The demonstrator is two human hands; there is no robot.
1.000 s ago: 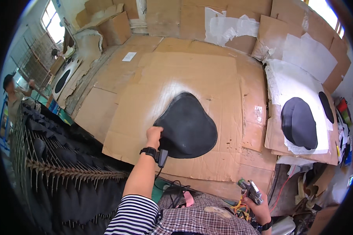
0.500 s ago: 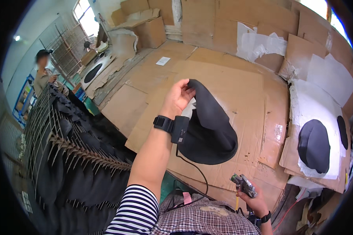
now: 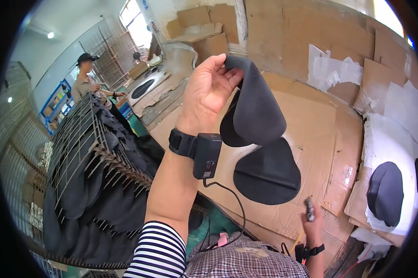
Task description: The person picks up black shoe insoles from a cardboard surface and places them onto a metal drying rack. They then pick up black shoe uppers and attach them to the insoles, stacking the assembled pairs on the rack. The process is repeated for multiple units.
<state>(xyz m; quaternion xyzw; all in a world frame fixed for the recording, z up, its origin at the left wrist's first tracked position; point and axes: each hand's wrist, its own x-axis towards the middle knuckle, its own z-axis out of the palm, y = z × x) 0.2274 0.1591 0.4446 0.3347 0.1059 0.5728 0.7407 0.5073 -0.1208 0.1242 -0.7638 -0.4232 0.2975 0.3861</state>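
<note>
Dark felt piece (image 3: 257, 116) in left hand (image 3: 208, 88) grip

This was a workshop, plainly a small factory floor. The work surface (image 3: 329, 139) was lined with flattened cardboard sheets, stained pale around dark moulded pieces (image 3: 386, 193) lying on white paper. At the left stood a wire drying rack (image 3: 86, 153) with rows of prongs, hung thick with the same dark pieces. More cardboard boxes (image 3: 204, 32) were stacked at the back, beside wire mesh racks (image 3: 102, 48), and another worker (image 3: 86, 78) stood by a bright window (image 3: 137, 25).
</note>
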